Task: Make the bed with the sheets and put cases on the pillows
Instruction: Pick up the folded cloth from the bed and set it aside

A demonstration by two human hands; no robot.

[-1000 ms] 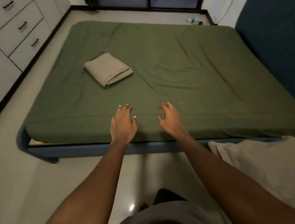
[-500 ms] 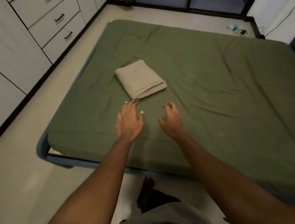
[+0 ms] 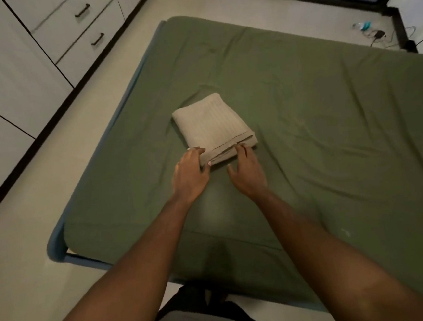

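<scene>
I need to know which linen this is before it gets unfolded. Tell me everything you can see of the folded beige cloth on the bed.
The folded beige cloth is a thick, roughly square bundle of woven fabric with faint stripes. It lies flat on the green sheet, turned at an angle, its layered open edges and a stitched hem facing the person. The left hand takes the near left corner, thumb under the layers; the right hand touches the near edge with its fingers. It is still fully folded.

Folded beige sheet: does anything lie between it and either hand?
Nothing visible does. The left hand and right hand already touch the near edge of the folded beige sheet, on the green fitted sheet.
</scene>
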